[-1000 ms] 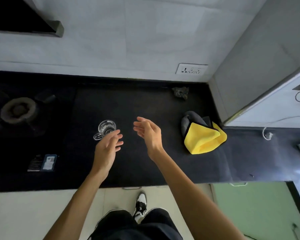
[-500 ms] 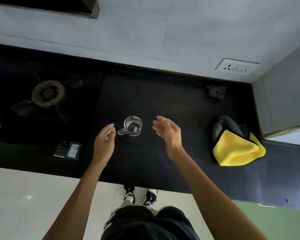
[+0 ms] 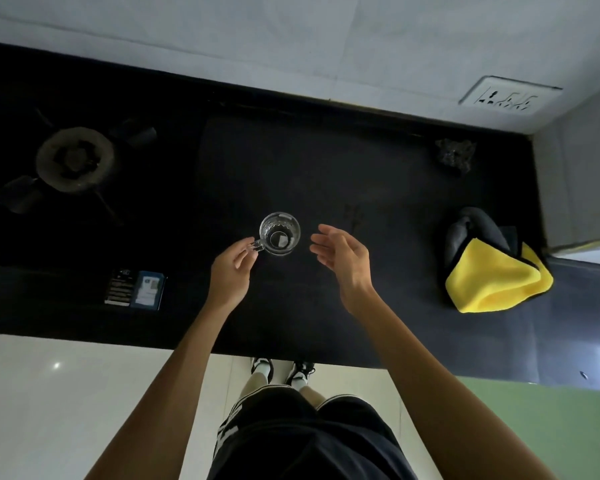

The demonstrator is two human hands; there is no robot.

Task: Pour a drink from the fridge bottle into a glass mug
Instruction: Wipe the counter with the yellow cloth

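Head view, looking down on a black kitchen surface (image 3: 326,306) set against a pale wall. The glass mug (image 3: 280,233) stands upright near the middle of the surface, mouth towards the camera, so its long axis runs almost along the line of sight. Its handle (image 3: 257,246) projects towards the left and slightly towards the person. The left hand (image 3: 230,271) is the nearer one: its thumb and curled fingers pinch the handle, the palm lying just beside the mug on the near left. The right hand (image 3: 342,252) holds nothing, its fingers relaxed and spread, the palm turned towards the mug and just apart from its right wall. The mug thus lies between the two hands and a little beyond them. No fridge bottle appears anywhere in the view, so pouring is judged not yet begun. Whether the mug holds any liquid cannot be told, since clear glass over a black ground shows only reflections at its base. Well to the right lies a folded yellow cloth (image 3: 496,285) over a dark grey one. To the left sit a gas burner (image 3: 74,160), dim in shadow, and a small printed packet (image 3: 136,288) whose lettering is illegible. A dark crumpled object (image 3: 454,155) near the wall socket (image 3: 508,98) cannot be identified.
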